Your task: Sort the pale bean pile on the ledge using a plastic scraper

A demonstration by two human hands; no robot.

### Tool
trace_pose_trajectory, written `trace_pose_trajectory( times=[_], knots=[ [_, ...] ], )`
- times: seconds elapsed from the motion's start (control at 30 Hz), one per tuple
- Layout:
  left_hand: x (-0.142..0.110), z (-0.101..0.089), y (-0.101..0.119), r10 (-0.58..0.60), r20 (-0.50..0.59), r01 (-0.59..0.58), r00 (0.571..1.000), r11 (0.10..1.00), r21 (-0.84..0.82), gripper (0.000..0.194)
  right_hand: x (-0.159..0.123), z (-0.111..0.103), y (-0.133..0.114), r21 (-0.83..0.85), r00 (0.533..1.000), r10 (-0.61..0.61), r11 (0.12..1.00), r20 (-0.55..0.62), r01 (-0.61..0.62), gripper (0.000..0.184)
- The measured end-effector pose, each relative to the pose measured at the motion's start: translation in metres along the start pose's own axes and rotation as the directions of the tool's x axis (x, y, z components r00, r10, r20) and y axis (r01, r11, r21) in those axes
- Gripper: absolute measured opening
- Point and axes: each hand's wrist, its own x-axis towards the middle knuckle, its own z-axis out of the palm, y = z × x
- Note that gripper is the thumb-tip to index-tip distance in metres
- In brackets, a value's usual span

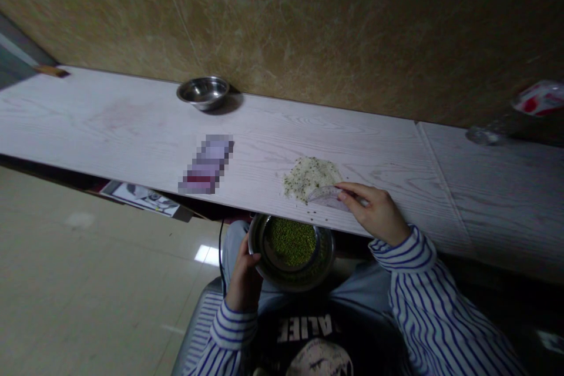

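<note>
My left hand point(244, 277) grips the rim of a steel bowl point(321, 263) of green beans point(291, 241), held just below the table's front edge over my lap. My right hand point(374, 211) rests on the white wooden table point(110, 123), fingers closed on a thin translucent piece point(328, 195) that touches a pile of mixed white grains and green beans point(311, 177). A few loose beans lie near the table edge.
An empty steel bowl point(203, 92) stands at the back against the brown wall. A blurred-out flat object point(206, 164) lies left of the pile. A clear item point(482, 135) and a red-and-white packet point(540, 98) sit far right. Papers point(141, 198) lie under the table.
</note>
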Motion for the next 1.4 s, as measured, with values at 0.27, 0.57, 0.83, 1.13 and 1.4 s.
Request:
trace_pose_trajectory(
  times=[0.27, 0.57, 0.83, 1.13, 1.4],
  knots=[
    [0.002, -0.001, -0.003, -0.001, 0.017, 0.001, 1.000, 1.000, 0.012, 0.048, 0.000, 0.002, -0.003, 0.025, 0.999, 0.012, 1.000, 0.039, -0.012, 0.026],
    [-0.002, 0.001, -0.001, 0.002, 0.006, -0.002, 1.000, 1.000, -0.023, 0.050, -0.004, -0.001, 0.002, 0.038, 0.999, 0.003, 0.999, 0.046, -0.005, 0.026],
    [-0.003, 0.004, 0.000, -0.027, -0.003, 0.027, 1.000, 0.999, -0.030, 0.053, -0.002, 0.007, -0.005, 0.056, 0.996, 0.027, 0.998, 0.079, -0.032, 0.027],
    [-0.002, 0.004, 0.000, 0.008, -0.011, -0.008, 1.000, 1.000, -0.014, 0.052, 0.003, 0.003, 0.003, 0.056, 0.997, 0.071, 0.996, 0.021, -0.072, 0.027],
    [-0.003, 0.005, 0.001, 0.003, -0.021, -0.003, 1.000, 1.000, 0.017, 0.051, 0.004, 0.018, -0.017, 0.072, 0.993, 0.017, 0.997, 0.114, -0.025, 0.027]
  ],
)
